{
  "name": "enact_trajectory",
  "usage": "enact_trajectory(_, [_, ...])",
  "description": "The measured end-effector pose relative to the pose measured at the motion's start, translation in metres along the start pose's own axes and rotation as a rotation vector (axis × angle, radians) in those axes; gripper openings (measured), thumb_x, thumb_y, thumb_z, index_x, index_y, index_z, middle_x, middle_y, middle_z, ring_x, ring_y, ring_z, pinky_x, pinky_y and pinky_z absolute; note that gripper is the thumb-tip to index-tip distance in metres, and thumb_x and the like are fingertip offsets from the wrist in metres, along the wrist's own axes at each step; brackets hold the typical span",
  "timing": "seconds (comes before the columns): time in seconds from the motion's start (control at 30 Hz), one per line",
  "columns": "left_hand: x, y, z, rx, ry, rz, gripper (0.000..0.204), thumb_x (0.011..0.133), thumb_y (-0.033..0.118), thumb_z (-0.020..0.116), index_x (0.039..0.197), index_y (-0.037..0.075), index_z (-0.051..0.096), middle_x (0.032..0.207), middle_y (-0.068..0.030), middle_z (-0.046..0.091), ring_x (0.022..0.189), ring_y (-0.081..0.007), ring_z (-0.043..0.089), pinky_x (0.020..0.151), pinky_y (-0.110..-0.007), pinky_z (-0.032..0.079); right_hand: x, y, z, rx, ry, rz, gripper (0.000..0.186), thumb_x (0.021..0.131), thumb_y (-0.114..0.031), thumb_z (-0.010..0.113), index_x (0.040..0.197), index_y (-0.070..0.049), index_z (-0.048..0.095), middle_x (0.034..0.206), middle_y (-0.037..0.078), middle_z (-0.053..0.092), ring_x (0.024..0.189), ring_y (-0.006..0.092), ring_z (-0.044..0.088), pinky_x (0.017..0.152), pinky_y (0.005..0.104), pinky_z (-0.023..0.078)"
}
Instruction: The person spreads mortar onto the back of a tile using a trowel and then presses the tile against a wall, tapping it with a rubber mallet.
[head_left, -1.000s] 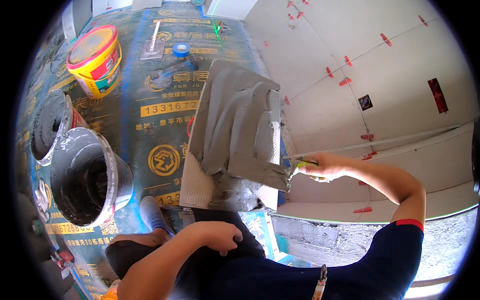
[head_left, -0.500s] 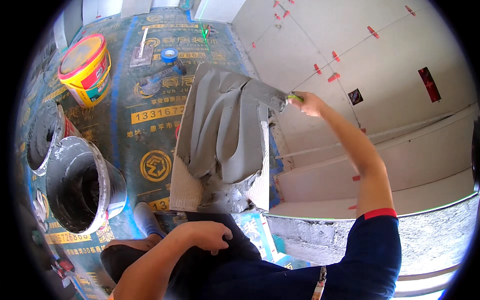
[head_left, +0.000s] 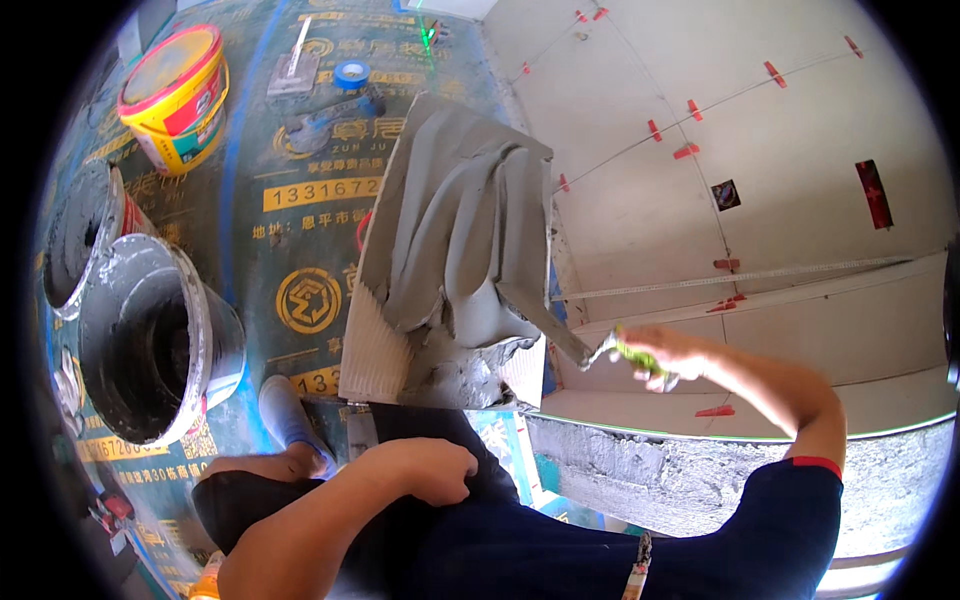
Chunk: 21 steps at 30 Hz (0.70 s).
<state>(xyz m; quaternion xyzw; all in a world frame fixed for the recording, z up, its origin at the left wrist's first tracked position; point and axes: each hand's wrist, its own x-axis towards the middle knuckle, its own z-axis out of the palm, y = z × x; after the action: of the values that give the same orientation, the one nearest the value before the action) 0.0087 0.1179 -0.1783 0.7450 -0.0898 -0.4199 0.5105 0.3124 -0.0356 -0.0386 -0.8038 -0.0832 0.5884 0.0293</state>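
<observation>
A large rectangular tile (head_left: 375,350), pale and ribbed on its back, is tilted up in front of me. Thick grey mortar (head_left: 470,230) covers most of it in wavy ridges, leaving ribbed patches bare at the lower corners. My right hand (head_left: 668,358) grips the green handle of a trowel (head_left: 548,325). The trowel's mortar-smeared blade lies against the lower right part of the mortar, at the tile's right edge. My left hand (head_left: 445,472) is curled closed over my dark-clothed leg, below the tile, with nothing seen in it.
Left of the tile stand an open mortar bucket (head_left: 225,345), a second mortar-coated bucket (head_left: 75,235) and a lidded yellow-red bucket (head_left: 175,100). Blue tape (head_left: 351,73) and a flat float (head_left: 294,75) lie farther off on the printed floor covering (head_left: 265,235). A tiled wall (head_left: 800,140) with red clips rises right.
My right hand has drawn the trowel down from the tile's upper right corner to its lower right edge. My left hand has shifted slightly; the view has moved a little.
</observation>
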Motion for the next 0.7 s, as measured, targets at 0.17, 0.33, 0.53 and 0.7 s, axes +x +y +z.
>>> enact_trajectory(0.17, [-0.005,0.007,0.021,0.025,-0.063,0.004,0.046,0.086,0.025,0.055,0.127,0.005,0.057,0.12,-0.021,0.062,0.112,-0.0359,0.059,0.094,-0.042,0.046,0.006,0.025,0.11,0.648,-0.208,0.018,0.056,0.094,-0.067,0.036,0.088,-0.012,0.045,0.059,0.0,0.041,0.043,0.012,0.037,0.041,0.0281,0.034])
enact_trajectory(0.33, [0.013,0.005,0.02,0.11,-0.129,0.04,0.044,0.084,0.022,0.056,0.124,0.004,0.059,0.116,-0.0204,0.064,0.109,-0.0356,0.06,0.093,-0.042,0.047,0.023,0.008,0.169,0.928,-0.384,-0.126,0.052,0.097,-0.061,0.035,0.087,-0.011,0.045,0.064,0.004,0.047,0.048,0.0163,0.043,0.049,0.0315,0.041])
enact_trajectory(0.53, [0.011,0.014,0.025,0.11,-0.255,-0.039,0.044,0.08,0.018,0.054,0.121,0.004,0.06,0.113,-0.0193,0.065,0.107,-0.0349,0.061,0.09,-0.042,0.048,0.016,-0.011,0.143,0.206,-0.209,-0.257,0.045,0.099,-0.054,0.039,0.095,-0.009,0.045,0.064,0.003,0.049,0.049,0.0169,0.046,0.047,0.0324,0.042])
enact_trajectory(0.7, [0.016,0.01,0.018,0.17,-0.164,-0.036,0.046,0.078,0.016,0.053,0.122,0.004,0.06,0.111,-0.0187,0.066,0.106,-0.0341,0.062,0.089,-0.041,0.049,0.054,-0.019,0.035,-1.586,0.693,-1.029,0.04,0.094,-0.045,0.055,0.107,-0.007,0.05,0.08,0.008,0.055,0.063,0.0176,0.059,0.05,0.0331,0.053])
